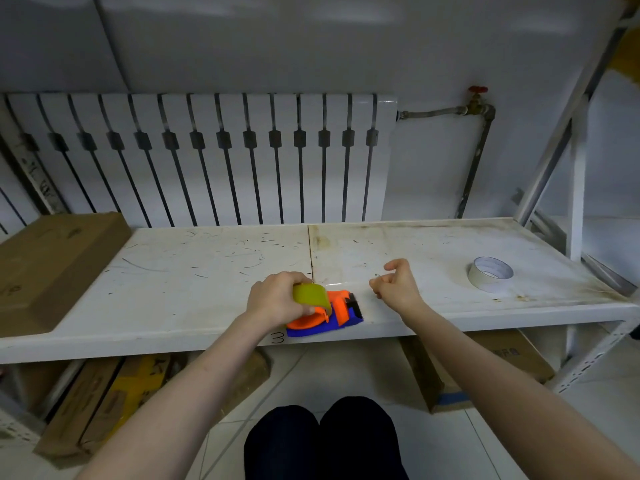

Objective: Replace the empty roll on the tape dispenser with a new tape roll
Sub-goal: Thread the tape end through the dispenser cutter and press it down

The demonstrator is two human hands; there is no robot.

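Tape dispenser (pixel 332 315) at front edge of worktop (pixel 207 271), yellow-green roll (pixel 310 294) gripped on it.

Left hand (pixel 277 299): forearm reaching forward, fingers wrapped around the yellow-green roll, which sits over the dispenser's orange hub; blue base flat on the worktop. Right hand (pixel 396 284): just right of the dispenser, raised slightly, fingers loosely curled, holding nothing, not touching it. White tape roll (pixel 490 273) lies flat well apart to the right, near a shelf upright (pixel 578 188).
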